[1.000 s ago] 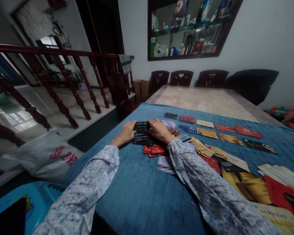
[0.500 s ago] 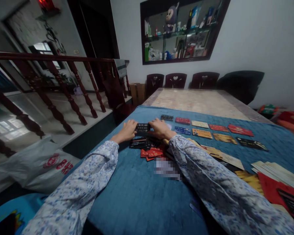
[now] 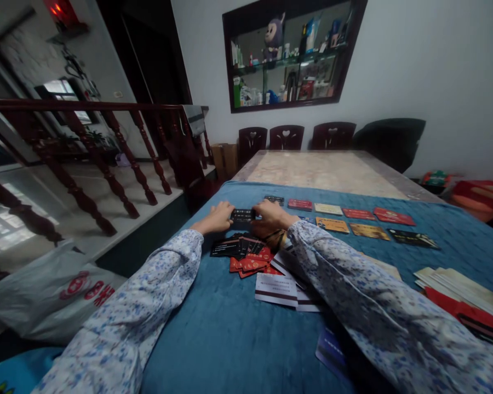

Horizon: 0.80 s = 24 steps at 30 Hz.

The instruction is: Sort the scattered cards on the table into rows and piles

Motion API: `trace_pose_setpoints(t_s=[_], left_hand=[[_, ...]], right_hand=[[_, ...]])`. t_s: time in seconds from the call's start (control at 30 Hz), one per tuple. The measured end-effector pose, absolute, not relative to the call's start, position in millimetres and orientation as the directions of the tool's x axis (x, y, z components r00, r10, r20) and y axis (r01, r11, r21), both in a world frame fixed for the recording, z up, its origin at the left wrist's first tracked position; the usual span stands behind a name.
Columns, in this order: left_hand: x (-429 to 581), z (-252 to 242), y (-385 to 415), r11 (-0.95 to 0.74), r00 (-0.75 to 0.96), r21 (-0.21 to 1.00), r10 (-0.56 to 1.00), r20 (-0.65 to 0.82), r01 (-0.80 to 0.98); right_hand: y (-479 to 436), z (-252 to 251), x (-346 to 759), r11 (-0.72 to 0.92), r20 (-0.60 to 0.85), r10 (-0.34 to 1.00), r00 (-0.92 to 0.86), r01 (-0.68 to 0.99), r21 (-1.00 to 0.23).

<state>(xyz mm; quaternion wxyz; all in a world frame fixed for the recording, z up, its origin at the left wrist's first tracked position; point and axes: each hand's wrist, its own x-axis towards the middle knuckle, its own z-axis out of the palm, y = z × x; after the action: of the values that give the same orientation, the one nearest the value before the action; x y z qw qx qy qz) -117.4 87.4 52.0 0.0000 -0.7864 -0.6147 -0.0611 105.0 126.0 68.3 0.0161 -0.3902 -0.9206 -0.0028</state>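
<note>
A black card (image 3: 243, 215) with white print lies on the blue cloth (image 3: 213, 328) between my two hands. The fingers of my left hand (image 3: 216, 217) are at its left edge, and those of my right hand (image 3: 271, 215) at its right edge. Just nearer to me are fanned black cards (image 3: 230, 246), red cards (image 3: 250, 264) and white cards (image 3: 276, 287). Beyond and to the right, cards stand in two rows, among them a red one (image 3: 299, 204), an orange one (image 3: 332, 224) and a dark one (image 3: 413, 238). My right hand and sleeve hide part of the cards.
Pale envelopes (image 3: 443, 284) and red ones lie at the right. A blue card (image 3: 331, 350) rests near the front edge. The bare tabletop (image 3: 312, 169) and several chairs are beyond. At the left are a plastic bag (image 3: 61, 290) and a wooden railing (image 3: 86, 104).
The view has shifted a little. My hands remain at the sides of the black card. More of the white cards and the blue card near the front now shows.
</note>
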Motion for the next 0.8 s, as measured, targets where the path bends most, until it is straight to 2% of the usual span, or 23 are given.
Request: trace_pose_setpoints(t_s=[0.2,0.57,0.8], left_hand=[[-103,55,112,-0.273,0.26,0.107,0.958,0.123,0.956],[-61,66,152,-0.242,0.241,0.021,0.97,0.047,0.97],[-44,66,179,-0.273,0.271,0.024,0.962,0.04,0.962]], right_hand=[[144,72,119,0.67,0.043,0.741,-0.671,0.742,0.023],[174,81,149,0.615,0.02,0.787,-0.616,0.788,0.03],[198,79,163,0.577,0.012,0.816,-0.578,0.816,0.048]])
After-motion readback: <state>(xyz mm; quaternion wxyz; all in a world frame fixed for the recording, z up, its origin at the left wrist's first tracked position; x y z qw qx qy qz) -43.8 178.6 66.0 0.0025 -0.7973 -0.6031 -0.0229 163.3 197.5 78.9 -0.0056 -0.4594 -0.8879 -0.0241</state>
